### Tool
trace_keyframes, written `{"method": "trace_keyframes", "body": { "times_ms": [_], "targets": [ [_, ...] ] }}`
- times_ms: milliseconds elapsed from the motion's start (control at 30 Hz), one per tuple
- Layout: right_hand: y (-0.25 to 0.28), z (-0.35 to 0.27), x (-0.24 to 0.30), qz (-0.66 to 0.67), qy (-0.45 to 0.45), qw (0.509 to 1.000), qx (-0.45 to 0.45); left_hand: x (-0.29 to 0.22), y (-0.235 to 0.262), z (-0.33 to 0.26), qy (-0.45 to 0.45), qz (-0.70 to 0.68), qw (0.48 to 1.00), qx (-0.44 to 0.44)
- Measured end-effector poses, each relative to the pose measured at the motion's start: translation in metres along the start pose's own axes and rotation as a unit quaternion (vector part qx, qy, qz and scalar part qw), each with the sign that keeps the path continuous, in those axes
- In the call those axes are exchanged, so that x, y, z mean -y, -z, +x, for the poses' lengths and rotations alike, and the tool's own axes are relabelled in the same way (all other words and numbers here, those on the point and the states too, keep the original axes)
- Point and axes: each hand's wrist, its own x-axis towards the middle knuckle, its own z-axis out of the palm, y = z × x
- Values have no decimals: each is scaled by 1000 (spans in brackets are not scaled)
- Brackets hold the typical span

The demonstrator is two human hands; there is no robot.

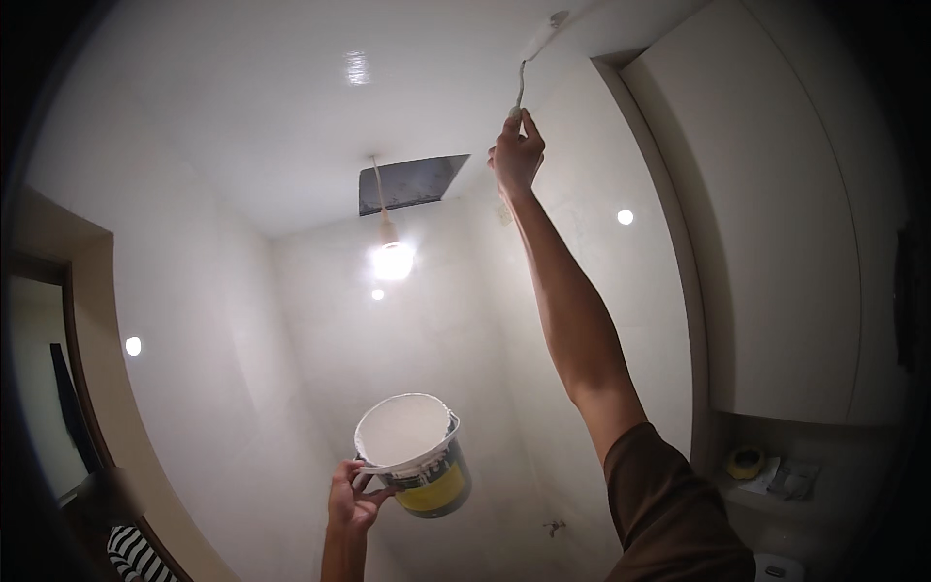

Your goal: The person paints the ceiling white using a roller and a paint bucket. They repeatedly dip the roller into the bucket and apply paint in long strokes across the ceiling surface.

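Observation:
My right hand (519, 147) reaches up high, its fingers closed round the handle of a small paint roller (541, 41). The white roller head lies against or very close to the ceiling, near where it meets the right wall. Low in the middle, my left hand (355, 497) grips the rim of a paint bucket (432, 490), thumb and fingers at its left side. The bucket is tilted towards me, has a yellow band and shows white paint (400, 430) inside. White smears mark its rim and outer wall.
A lit bulb (392, 260) hangs on a cord beside a dark square ceiling opening (412, 184). Tall cabinet doors (776, 213) stand at right, above a shelf with a yellow tape roll (746, 463). A wall tap (553, 528) sticks out low. A person in stripes (136, 555) is at lower left, by the doorway.

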Motion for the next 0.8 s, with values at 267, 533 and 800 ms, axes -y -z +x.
{"method": "trace_keyframes", "body": {
  "times_ms": [267, 533, 800],
  "targets": [
    [-51, -40, -33, -23, 57, 997, 38, -1, -3, -3, 1, -6, 1000, 0],
    [-98, -96, -32, -73, 103, 989, 72, -1, -8, -5, 2, -29, 999, -20],
    [-117, -80, -37, -45, 69, 996, 32, -1, -11, -7, 10, -25, 999, -31]
  ]
}}
